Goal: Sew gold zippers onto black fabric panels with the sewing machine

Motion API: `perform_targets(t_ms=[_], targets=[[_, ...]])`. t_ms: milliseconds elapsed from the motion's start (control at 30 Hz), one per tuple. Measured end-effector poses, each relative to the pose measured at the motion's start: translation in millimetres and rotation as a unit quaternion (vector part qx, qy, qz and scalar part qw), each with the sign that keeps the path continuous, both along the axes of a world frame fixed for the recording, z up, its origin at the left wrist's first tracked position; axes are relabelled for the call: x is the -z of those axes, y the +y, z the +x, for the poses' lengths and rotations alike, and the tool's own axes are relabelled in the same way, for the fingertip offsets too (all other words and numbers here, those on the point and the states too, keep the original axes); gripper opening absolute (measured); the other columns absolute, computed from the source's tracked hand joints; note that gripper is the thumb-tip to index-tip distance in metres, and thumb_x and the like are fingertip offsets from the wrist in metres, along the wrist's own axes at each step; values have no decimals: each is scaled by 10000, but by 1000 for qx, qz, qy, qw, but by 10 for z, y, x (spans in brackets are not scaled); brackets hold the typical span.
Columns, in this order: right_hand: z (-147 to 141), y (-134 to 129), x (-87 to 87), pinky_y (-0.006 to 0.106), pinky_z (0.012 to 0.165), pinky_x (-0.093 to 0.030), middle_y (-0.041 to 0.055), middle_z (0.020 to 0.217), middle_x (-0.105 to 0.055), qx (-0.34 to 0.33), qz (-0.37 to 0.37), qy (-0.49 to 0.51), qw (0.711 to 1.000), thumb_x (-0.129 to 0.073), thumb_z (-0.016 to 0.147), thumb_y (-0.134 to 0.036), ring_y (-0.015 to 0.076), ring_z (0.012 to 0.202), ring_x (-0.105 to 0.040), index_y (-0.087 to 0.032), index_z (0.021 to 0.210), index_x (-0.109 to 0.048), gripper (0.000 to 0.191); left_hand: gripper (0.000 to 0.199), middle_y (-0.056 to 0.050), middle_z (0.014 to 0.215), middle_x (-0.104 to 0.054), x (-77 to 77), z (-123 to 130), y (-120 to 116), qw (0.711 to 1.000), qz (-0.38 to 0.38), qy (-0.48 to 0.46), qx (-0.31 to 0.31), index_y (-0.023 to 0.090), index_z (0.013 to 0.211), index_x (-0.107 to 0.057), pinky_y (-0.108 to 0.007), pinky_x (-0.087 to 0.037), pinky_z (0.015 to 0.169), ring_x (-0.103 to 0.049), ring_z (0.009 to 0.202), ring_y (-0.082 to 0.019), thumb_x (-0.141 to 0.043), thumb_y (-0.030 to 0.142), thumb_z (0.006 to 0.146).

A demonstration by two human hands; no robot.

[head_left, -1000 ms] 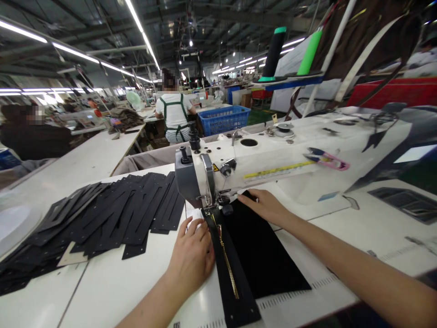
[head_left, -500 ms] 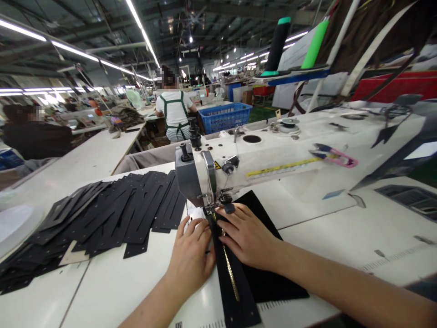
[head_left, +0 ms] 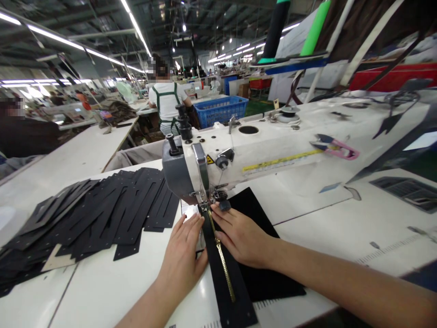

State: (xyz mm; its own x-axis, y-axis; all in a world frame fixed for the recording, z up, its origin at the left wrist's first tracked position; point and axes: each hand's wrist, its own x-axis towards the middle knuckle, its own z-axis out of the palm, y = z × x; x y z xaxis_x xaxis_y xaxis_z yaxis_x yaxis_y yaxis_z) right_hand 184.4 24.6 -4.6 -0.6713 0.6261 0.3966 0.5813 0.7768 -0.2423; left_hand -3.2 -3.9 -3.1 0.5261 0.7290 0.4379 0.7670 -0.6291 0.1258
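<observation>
A black strip [head_left: 226, 291] with a brass zipper [head_left: 223, 262] set along it runs under the needle area of the white sewing machine [head_left: 273, 155]. My left hand [head_left: 184, 248] lies flat at the strip's left edge, fingers stretched toward the presser foot [head_left: 205, 207], thumb apart. On the other side my right hand [head_left: 244, 234] rests open on the black material, its fingertips beside the zipper close to the foot. The metal zipper pull [head_left: 217, 240] shows between the hands. Under my right hand and forearm spreads a larger black panel [head_left: 269, 282].
Left of the machine lies a heap of black slotted pieces [head_left: 102, 214]. Pink-handled thread snips [head_left: 336, 146] rest against the machine arm. Thread cones [head_left: 316, 29] stand above. Beyond are a blue basket [head_left: 221, 110] and a person in a white shirt [head_left: 167, 102].
The view has shifted slightly. My right fingers have drawn rightward off the zipper, so its upper teeth and pull show more clearly. My left hand stays beside the strip.
</observation>
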Motion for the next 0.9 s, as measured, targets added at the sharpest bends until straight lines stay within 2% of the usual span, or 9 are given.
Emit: perform_targets(t_ms=[267, 433, 500, 700, 900], targets=[[5, 8, 30, 416, 1051, -289, 222, 1278, -454, 8, 16, -9, 1000, -337, 891, -237, 281, 1246, -339, 45, 1225, -457, 453, 347, -186, 1159, -574, -46, 29, 55, 998, 32, 46, 39, 73, 1098, -549, -477, -450, 920, -517, 1112, -268, -404, 116, 786], [-5, 7, 22, 408, 1053, -283, 223, 1289, -441, 10, 22, -24, 999, -325, 893, -242, 278, 1234, -355, 48, 1215, -465, 455, 317, -199, 1113, -595, -106, 50, 93, 995, 41, 72, 62, 73, 1018, -611, -488, -445, 920, -551, 1062, -282, -400, 132, 790], [-5, 4, 15, 396, 1058, -277, 222, 1294, -434, 16, 26, -29, 999, -322, 894, -240, 275, 1228, -363, 50, 1213, -467, 455, 317, -192, 1094, -606, -113, 50, 106, 994, 43, 73, 71, 74, 999, -622, -499, -434, 928, -559, 1046, -285, -403, 130, 777], [-9, -4, 19, 397, 1052, -289, 213, 1302, -430, 19, 37, -38, 998, -318, 897, -247, 268, 1218, -375, 41, 1218, -461, 454, 339, -153, 1110, -605, -85, 41, 114, 996, 38, 43, 74, 104, 1037, -613, -437, -454, 932, -546, 1063, -264, -422, 120, 757], [-32, -16, 28, 388, 1062, -274, 226, 1286, -443, 20, 44, -40, 998, -329, 896, -240, 270, 1240, -348, 50, 1204, -475, 448, 333, -162, 1103, -606, -88, 24, 111, 996, 34, 51, 70, 75, 997, -620, -447, -429, 960, -539, 1070, -268, -424, 121, 732]])
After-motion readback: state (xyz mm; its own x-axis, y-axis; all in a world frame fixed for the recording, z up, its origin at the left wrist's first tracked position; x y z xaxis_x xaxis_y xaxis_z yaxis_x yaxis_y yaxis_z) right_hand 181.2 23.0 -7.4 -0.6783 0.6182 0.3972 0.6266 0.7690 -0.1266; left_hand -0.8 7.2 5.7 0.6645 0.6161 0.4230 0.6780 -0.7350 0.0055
